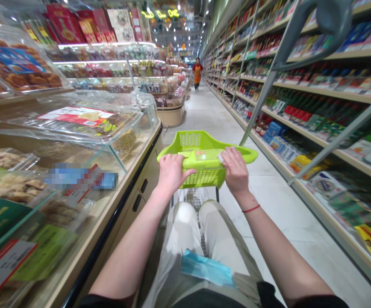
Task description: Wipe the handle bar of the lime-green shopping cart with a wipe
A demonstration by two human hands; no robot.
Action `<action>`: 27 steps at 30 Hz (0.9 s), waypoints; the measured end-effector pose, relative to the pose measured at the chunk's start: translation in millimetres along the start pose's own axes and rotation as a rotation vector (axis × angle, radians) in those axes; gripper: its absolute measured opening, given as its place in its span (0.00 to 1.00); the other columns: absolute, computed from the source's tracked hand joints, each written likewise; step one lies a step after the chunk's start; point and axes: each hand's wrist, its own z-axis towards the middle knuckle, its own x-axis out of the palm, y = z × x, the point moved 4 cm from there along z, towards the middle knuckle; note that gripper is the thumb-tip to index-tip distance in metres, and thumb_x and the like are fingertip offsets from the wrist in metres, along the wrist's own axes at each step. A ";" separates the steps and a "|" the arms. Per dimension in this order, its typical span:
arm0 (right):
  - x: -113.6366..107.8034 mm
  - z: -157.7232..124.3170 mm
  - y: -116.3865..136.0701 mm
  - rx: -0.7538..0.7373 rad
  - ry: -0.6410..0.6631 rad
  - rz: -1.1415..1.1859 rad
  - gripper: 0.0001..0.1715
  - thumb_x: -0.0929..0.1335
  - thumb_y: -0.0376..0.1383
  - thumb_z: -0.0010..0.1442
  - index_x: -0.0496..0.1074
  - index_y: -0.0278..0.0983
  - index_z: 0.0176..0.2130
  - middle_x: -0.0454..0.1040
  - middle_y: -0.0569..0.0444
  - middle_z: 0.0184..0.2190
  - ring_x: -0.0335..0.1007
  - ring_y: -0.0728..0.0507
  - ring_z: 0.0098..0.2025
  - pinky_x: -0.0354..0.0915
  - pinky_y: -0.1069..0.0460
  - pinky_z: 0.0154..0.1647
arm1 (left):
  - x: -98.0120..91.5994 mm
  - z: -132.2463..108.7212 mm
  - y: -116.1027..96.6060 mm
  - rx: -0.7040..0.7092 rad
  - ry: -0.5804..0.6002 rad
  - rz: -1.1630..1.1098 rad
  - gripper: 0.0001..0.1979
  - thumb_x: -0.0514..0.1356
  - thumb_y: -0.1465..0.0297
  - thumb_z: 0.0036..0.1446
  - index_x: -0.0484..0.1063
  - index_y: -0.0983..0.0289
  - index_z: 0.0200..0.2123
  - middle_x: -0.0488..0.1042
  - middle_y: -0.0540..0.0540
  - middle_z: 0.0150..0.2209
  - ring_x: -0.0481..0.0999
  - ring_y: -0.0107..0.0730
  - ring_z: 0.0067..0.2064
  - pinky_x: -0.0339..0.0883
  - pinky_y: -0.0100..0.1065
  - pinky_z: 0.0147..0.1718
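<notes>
1. Black clothing (201, 299) lies nearest, along the near edge, with pale trousers (185, 239) just beyond it; over the trousers is a light blue face mask (206, 268), slightly slanted.
2. Farther out, at the middle, stands a shopping cart with a lime-green basket (192, 139), its green handle (201, 159) across the near side. Below the basket, part of a wire frame shows between the knees.
3. On the left part of the handle is the left hand (172, 171), its fingers curled over the top and its thumb pointing right.
4. On the right part is the right hand (235, 169), its fingers likewise bent over the handle and gripping it. A thin red bracelet (251, 208) circles that wrist.
5. To the left runs a wooden bench (111, 203) with a black edge, carrying clear plastic boxes of packaged food; a large clear lid (83, 117) bears a red and white label.
6. To the right, long shelves (333, 90) hold boxes and bottles, and a grey metal frame (258, 102) stands before them.
7. Far down the tiled floor (262, 192), a person in an orange apron (197, 75) faces this way.
</notes>
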 end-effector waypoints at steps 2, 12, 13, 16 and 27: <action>-9.2 -4.0 -27.7 0.058 -0.048 -0.034 0.20 0.59 0.34 0.71 0.74 0.35 0.54 0.74 0.42 0.57 0.63 0.39 0.65 0.61 0.37 0.66 | -0.8 0.2 -0.7 -0.005 0.008 -0.001 0.23 0.63 0.51 0.57 0.73 0.64 0.45 0.77 0.60 0.41 0.71 0.49 0.47 0.56 0.46 0.51; -3.9 0.9 -7.6 0.247 -0.131 0.044 0.21 0.58 0.35 0.70 0.76 0.35 0.52 0.76 0.41 0.54 0.66 0.37 0.63 0.57 0.32 0.67 | -1.4 0.3 -4.1 -0.028 0.022 -0.005 0.22 0.63 0.51 0.57 0.73 0.63 0.45 0.77 0.60 0.41 0.71 0.50 0.48 0.56 0.46 0.51; 0.4 1.6 6.4 0.208 -0.090 0.050 0.21 0.58 0.35 0.70 0.75 0.35 0.53 0.75 0.42 0.55 0.66 0.37 0.63 0.57 0.33 0.67 | -1.1 0.2 -3.4 -0.029 0.022 -0.006 0.22 0.63 0.51 0.57 0.73 0.62 0.44 0.77 0.60 0.41 0.71 0.50 0.48 0.56 0.46 0.51; 6.8 1.5 30.3 0.112 -0.009 0.032 0.21 0.58 0.35 0.70 0.74 0.36 0.54 0.75 0.44 0.56 0.67 0.39 0.63 0.59 0.35 0.67 | -0.6 -0.4 -0.9 -0.028 0.022 -0.011 0.23 0.64 0.51 0.56 0.73 0.62 0.45 0.77 0.60 0.42 0.71 0.50 0.48 0.55 0.46 0.52; -23.7 4.8 -86.1 0.341 -0.120 0.018 0.20 0.59 0.36 0.68 0.78 0.34 0.45 0.79 0.42 0.50 0.68 0.37 0.61 0.60 0.35 0.65 | 0.4 -0.3 -1.1 -0.014 0.000 -0.011 0.25 0.65 0.50 0.54 0.73 0.64 0.46 0.78 0.59 0.42 0.71 0.49 0.47 0.55 0.45 0.52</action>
